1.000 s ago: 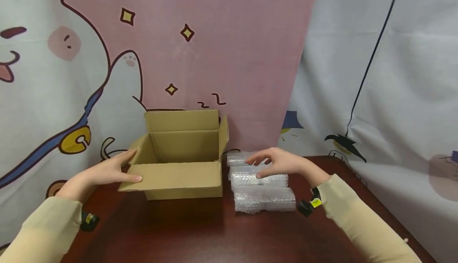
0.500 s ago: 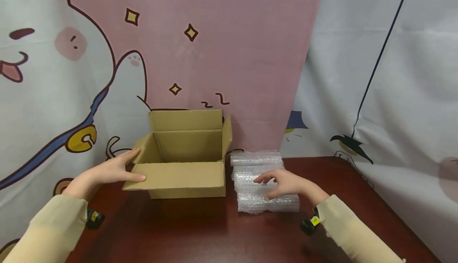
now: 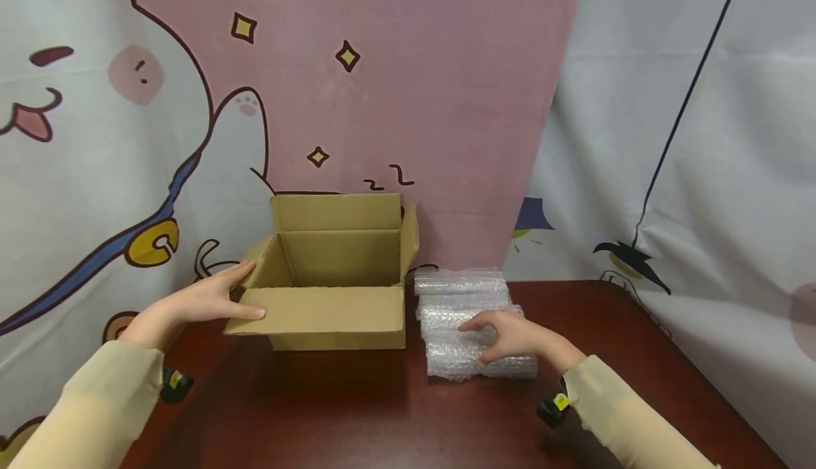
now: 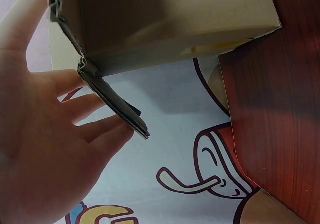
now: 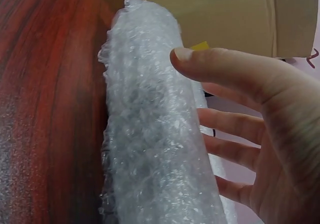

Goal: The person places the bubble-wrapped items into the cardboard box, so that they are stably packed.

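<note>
An open cardboard box (image 3: pixel 338 319) stands on the table in the head view. My left hand (image 3: pixel 194 306) rests at its left front corner, thumb on the front flap. The other left fingers (image 4: pixel 92 106) reach out against the side flap, their tips hidden behind it in the left wrist view. Right of the box lie several bubble-wrap rolls (image 3: pixel 462 281) in a row. My right hand (image 3: pixel 513 334) hovers over the nearest bubble-wrap roll (image 5: pixel 150 119), thumb on the near side and fingers beyond it. Whether those fingertips touch it is unclear.
The dark red wooden table (image 3: pixel 357 412) extends in front of the box and rolls. A cartoon-printed cloth (image 3: pixel 446 100) hangs right behind them. The box's right flap (image 3: pixel 409 239) stands up beside the rolls.
My right hand has come down and toward me, from above the middle rolls to the nearest one. My left hand stays at the box corner. The head view has shifted slightly.
</note>
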Motion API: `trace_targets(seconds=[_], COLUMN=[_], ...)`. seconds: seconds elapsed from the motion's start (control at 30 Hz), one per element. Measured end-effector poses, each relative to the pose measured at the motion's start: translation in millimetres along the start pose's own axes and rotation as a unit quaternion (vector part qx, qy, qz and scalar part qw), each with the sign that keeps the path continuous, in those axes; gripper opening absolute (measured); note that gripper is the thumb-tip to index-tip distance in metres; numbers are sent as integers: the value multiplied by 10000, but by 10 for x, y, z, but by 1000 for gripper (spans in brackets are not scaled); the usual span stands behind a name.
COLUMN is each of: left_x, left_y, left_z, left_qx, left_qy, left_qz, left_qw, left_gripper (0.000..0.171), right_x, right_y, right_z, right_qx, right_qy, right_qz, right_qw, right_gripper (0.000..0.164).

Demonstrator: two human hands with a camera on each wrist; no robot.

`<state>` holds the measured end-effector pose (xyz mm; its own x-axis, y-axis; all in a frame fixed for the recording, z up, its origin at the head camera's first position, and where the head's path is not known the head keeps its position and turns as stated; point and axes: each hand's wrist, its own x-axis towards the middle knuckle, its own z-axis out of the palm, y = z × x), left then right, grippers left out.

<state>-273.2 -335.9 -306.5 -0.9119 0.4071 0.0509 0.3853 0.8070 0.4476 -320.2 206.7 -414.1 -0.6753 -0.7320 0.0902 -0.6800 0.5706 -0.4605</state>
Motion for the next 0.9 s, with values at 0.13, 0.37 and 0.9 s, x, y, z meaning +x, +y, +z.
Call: trace_targets(seconds=[0.13,0.37,0.9], left_x=[9,16,23], left_y=[0,-6,0], left_z=[-2,0,-2], left_qx=[-17,46,-28], left_qy=[-12,-13,-17], left_qz=[23,0,27], left_qw=[10000,10000,10000], left_gripper=[107,107,107], right_x=[6,22,-2], right_y=[23,29,73], right_z=[43,107,174], right_qx=[-83,-410,-800], right_qy=[51,61,199], right_qz=[-99,-238,-409], right_qw=[9999,9989,9958], right_gripper=[60,64,67])
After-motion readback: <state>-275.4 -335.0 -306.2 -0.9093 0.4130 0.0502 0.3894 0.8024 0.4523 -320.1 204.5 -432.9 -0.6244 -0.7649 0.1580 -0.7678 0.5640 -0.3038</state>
